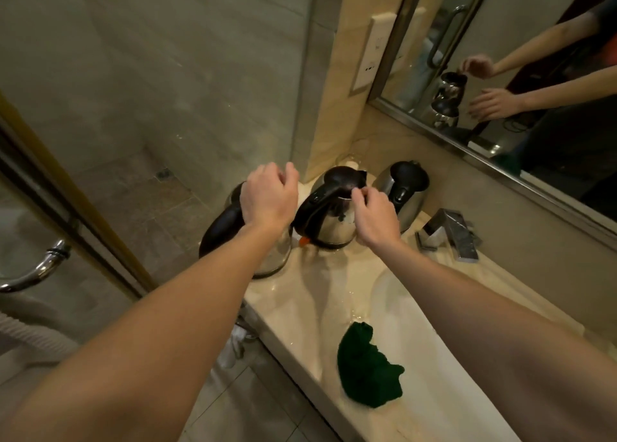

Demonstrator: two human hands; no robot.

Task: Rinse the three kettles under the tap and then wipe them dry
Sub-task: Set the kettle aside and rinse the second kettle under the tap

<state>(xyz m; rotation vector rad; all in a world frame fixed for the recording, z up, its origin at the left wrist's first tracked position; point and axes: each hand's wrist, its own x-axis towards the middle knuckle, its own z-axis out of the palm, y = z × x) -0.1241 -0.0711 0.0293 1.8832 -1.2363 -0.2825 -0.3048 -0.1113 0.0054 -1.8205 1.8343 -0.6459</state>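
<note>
Three steel kettles with black handles stand at the far left end of the marble counter [300,301]. My left hand [268,198] hovers over the left kettle [220,228], fingers loosely curled, with nothing seen in it. The middle kettle [334,223] has its lid tipped up, and my right hand [375,214] pinches it at the top rim. The right kettle [405,188] stands untouched beside the chrome tap [450,231]. A crumpled dark green cloth [365,365] lies on the near rim of the white sink [417,324].
A mirror [534,74] runs along the wall behind the tap and reflects both hands and the kettles. A glass shower door with a chrome handle [36,268] stands to the left. The counter shows wet patches between the kettles and the sink.
</note>
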